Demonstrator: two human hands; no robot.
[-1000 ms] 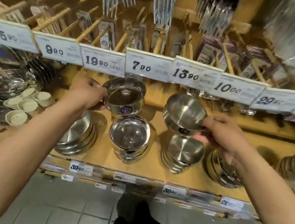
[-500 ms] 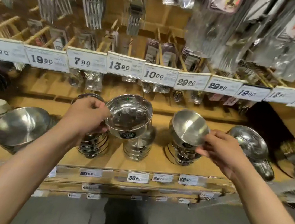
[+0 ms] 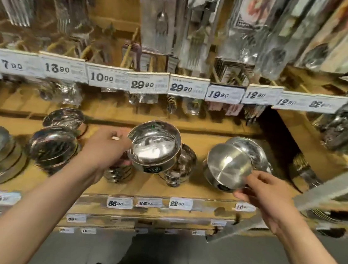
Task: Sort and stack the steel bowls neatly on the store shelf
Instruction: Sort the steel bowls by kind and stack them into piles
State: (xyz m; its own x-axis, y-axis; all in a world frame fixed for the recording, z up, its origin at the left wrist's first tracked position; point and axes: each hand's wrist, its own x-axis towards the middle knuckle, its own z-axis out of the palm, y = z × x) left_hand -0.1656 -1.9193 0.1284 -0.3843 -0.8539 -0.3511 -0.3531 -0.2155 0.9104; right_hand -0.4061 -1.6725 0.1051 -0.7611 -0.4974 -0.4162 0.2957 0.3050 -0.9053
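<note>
Item one: deep steel bowl (image 3: 155, 146), gripped at its rim by my left hand (image 3: 106, 148), fingers closed on it; mouth tipped toward me, dark label low on its wall. Item two: shallower steel bowl (image 3: 228, 167), pinched at its lower edge by my right hand (image 3: 263, 194); mouth tilted up and leftward. Both were held above the wooden shelf (image 3: 197, 188), over stacked bowls (image 3: 179, 165). Price tags (image 3: 108, 77) lined the rail above.

head view | looks forward-down | close to shelf (image 3: 205, 192) | wide-angle, single view
</note>
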